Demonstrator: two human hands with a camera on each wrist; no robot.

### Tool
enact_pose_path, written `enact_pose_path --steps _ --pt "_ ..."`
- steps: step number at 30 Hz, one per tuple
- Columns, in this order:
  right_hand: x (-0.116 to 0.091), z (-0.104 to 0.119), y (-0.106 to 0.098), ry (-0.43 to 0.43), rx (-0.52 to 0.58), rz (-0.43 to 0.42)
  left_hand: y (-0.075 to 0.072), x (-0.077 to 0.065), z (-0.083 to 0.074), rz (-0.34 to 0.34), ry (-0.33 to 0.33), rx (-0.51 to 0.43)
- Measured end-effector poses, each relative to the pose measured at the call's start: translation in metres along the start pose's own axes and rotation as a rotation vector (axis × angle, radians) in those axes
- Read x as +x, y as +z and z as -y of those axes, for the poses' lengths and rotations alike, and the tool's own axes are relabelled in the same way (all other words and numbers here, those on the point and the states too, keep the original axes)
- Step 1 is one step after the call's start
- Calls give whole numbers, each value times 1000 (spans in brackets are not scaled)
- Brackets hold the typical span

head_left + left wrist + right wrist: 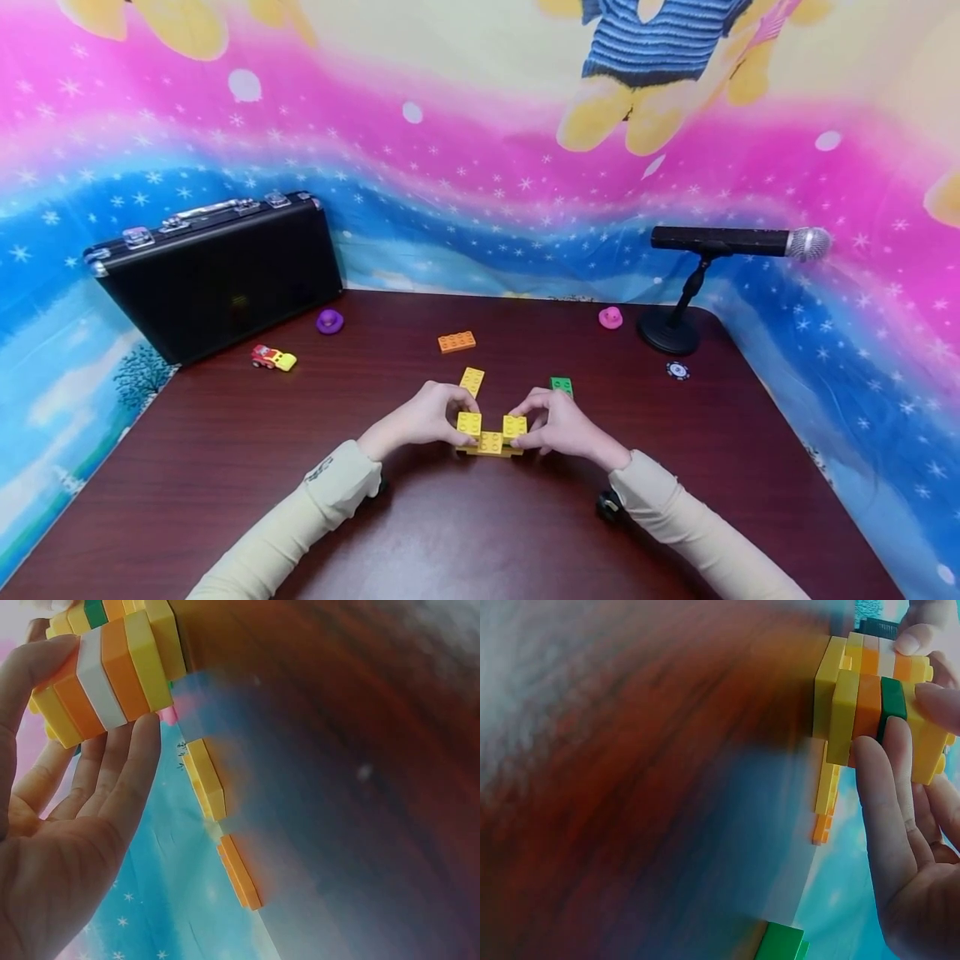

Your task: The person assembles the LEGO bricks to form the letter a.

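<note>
A yellow building-block base (pixel 491 442) lies on the table in front of the person, with a brick stack rising at each end. My left hand (pixel 420 419) grips the left stack (pixel 103 675) between thumb and fingers; yellow, orange and white layers show in it. On the other side, my right hand (pixel 566 427) pinches the right stack (pixel 893 709), which has yellow, orange and green layers. Both stacks are topped by yellow bricks with studs up. Seen from the head, the fingers hide the outer sides of the stacks.
Beyond the hands lie a yellow plate (pixel 472 381), an orange plate (pixel 457 342) and a green brick (pixel 561 386). Farther out are a toy car (pixel 273 358), purple (pixel 330 322) and pink (pixel 611 317) small toys, a poker chip (pixel 677 371), a microphone stand (pixel 670 329) and a black case (pixel 225 283).
</note>
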State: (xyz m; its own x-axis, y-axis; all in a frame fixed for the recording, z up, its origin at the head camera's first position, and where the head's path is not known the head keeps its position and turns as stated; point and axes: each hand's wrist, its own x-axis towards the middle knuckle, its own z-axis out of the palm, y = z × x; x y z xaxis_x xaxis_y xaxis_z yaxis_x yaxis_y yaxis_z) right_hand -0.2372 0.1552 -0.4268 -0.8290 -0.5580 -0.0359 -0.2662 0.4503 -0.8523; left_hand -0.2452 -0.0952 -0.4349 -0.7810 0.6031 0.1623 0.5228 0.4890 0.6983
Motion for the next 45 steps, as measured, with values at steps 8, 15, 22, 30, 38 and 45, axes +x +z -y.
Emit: enact_pose_path --steps 8,15,22,30,38,45 --pt "-1 -5 5 -5 19 -20 0 -2 0 -4 -19 -7" --pt "-7 0 7 4 32 -25 0 -2 -2 3 -10 9" --pt "-16 26 7 -10 -2 -19 0 -2 -1 -7 -8 34" --pt "-15 27 6 -23 17 -28 0 -2 -1 -1 -10 46" --pt "-5 -3 6 -28 32 -53 -6 2 1 30 -6 -15" --pt "-1 -6 7 -16 37 -52 -13 28 13 -165 -145 26"
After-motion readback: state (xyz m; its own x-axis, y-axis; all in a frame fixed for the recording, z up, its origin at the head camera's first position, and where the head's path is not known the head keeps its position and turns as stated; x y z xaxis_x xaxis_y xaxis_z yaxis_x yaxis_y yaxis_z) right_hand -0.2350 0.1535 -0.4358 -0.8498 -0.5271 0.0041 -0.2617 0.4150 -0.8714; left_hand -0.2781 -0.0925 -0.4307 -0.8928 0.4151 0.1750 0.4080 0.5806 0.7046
